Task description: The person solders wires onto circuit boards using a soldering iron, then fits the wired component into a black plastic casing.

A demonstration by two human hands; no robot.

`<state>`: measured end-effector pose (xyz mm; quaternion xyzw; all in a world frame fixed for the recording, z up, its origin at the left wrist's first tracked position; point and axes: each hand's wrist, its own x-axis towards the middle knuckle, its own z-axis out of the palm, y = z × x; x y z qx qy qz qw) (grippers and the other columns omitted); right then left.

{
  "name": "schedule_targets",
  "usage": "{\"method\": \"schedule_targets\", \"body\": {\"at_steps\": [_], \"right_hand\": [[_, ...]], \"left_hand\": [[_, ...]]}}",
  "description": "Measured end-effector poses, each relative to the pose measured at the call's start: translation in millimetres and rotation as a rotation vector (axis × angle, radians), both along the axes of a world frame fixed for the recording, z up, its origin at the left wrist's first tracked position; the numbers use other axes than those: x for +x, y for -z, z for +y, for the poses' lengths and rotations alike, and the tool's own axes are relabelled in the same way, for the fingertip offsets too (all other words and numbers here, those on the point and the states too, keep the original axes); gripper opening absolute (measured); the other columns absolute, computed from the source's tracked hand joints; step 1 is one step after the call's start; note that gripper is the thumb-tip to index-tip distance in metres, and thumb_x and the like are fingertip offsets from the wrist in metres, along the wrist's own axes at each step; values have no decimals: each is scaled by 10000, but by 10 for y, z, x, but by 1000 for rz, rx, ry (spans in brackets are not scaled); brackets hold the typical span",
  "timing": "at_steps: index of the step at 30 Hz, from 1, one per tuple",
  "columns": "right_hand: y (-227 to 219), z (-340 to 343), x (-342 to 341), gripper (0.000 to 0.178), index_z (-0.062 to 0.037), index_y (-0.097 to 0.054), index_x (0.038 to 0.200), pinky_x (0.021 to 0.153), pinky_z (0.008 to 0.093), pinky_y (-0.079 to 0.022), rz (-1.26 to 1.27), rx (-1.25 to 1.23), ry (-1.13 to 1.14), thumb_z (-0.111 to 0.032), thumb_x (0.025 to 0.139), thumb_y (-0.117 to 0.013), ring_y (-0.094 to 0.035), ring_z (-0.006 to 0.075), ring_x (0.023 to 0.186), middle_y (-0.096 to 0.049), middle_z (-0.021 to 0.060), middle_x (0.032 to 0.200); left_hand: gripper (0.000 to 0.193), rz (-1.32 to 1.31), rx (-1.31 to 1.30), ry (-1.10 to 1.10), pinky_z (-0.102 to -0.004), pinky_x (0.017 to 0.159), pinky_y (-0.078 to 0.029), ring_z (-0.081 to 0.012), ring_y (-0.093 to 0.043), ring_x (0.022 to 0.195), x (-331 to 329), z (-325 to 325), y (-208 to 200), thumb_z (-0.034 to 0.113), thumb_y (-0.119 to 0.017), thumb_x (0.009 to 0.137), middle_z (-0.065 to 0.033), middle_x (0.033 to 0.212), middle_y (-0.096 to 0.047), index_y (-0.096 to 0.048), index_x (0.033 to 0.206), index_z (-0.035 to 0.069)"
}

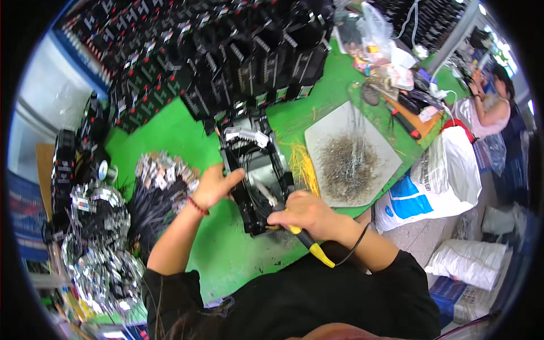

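Note:
A black device housing (249, 211) with a silvery metal plate and thin black wires stands on the green bench top in front of me. My left hand (212, 186) grips its left side, thumb over the edge. In my right hand (309, 215) is a soldering iron (307, 241) with a black and yellow handle and a dark cord. Its metal tip points up and left, over the inside of the housing; whether it touches anything I cannot tell. White-ended connectors (247, 136) lie across the housing's far end.
Rows of black units (243, 68) stand at the back. Black leads (156, 198) and silvery coils (105, 255) lie left. To the right are yellow wires (303, 167), a grey sheet (331, 136) with debris, red-black pliers (406, 124) and a white sack (442, 175). A person (490, 107) sits beyond.

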<state>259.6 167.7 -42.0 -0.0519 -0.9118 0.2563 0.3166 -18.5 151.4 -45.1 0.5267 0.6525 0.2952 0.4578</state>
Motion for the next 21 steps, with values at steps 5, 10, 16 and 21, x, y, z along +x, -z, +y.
{"method": "schedule_targets", "body": {"at_steps": [5, 10, 16, 21], "right_hand": [[-5, -220, 138, 326, -118, -647, 1057, 796, 360, -478, 46, -159, 82, -135, 753, -764, -641, 183, 706, -694, 3, 847], [-87, -198, 412, 301, -91, -659, 1068, 682, 340, -497, 306, -140, 394, -211, 803, -735, -652, 241, 741, -699, 63, 881], [305, 137, 563, 195, -32, -642, 1043, 734, 315, -540, 297, -344, 388, -72, 853, -655, -684, 216, 799, -705, 108, 933], [668, 181, 669, 368, -9, -571, 1200, 809, 348, -539, 215, -286, 202, -253, 930, -624, -683, 247, 859, -702, 151, 994]], "left_hand": [[383, -60, -1, -4, -272, 432, -509, -150, -616, 514, 37, -1, 31, 284, -612, 895, -78, 726, -641, -549, 1074, -49], [348, -51, 32, -26, -277, 447, -510, -141, -614, 566, 10, -72, 88, 231, -589, 881, -75, 797, -648, -553, 1128, -11], [393, 186, 202, -139, -341, 507, -463, -177, -570, 571, -35, -603, -128, 251, -587, 853, -95, 716, -587, -545, 1102, -50], [346, 223, 208, -490, -356, 567, -465, -170, -550, 624, 42, -1646, -376, 288, -601, 838, -78, 689, -563, -546, 910, -46]]}}
